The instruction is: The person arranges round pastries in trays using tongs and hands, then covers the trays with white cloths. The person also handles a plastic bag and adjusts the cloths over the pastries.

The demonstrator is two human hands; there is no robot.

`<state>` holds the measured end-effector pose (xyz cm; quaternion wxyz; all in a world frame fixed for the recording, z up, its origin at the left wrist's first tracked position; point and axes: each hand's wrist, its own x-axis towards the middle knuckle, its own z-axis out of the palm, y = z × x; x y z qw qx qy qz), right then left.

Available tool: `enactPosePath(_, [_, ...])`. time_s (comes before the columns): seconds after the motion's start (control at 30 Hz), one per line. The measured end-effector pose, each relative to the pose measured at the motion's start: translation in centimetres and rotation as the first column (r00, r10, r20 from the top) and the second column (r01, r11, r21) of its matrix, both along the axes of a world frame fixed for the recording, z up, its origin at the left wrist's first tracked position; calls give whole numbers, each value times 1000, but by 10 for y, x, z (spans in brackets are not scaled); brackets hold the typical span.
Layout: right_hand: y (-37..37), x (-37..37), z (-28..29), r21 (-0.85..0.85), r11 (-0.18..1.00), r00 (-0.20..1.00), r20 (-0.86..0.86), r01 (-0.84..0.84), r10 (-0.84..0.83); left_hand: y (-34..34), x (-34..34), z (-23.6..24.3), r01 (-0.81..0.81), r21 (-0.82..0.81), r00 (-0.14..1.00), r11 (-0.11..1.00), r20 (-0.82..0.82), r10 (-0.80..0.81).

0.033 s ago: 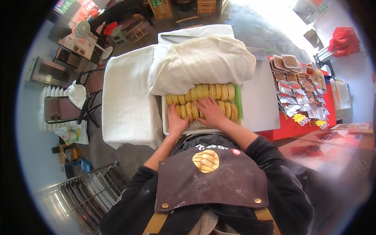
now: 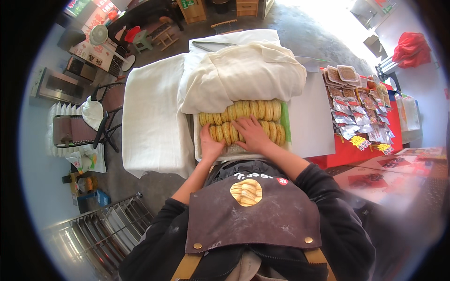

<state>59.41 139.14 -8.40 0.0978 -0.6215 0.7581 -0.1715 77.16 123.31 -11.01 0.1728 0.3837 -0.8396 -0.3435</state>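
Golden, flaky round pastries stand on edge in two rows in a pale tray [image 2: 198, 149]. My left hand [image 2: 212, 144] is curled round the left end of the near row [image 2: 228, 131]. Over the middle of that row lies my right hand [image 2: 255, 136], its fingers across the top and its thumb on the near side. A short run of pastries sits between both hands. Behind it, the far row [image 2: 241, 110] is partly tucked under a cream cloth [image 2: 248, 68].
Tongs [image 2: 213, 44] lie on white cloth at the back. Another white cloth [image 2: 154, 117] drapes the left side. To the right are a pale board [image 2: 314, 117] and a red table with packets [image 2: 358, 112]. A tray rack [image 2: 108, 232] stands at lower left.
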Motion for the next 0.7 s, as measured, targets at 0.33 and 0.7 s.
enactPosePath(0.33, [109, -22, 46, 187, 965, 918, 319, 183, -236, -2, 3, 2, -139, 282, 982, 949, 161, 96])
enactPosePath(0.7, [89, -44, 19, 614, 789, 932, 301, -26, -204, -1, 9, 5, 67, 68, 992, 995, 103, -74])
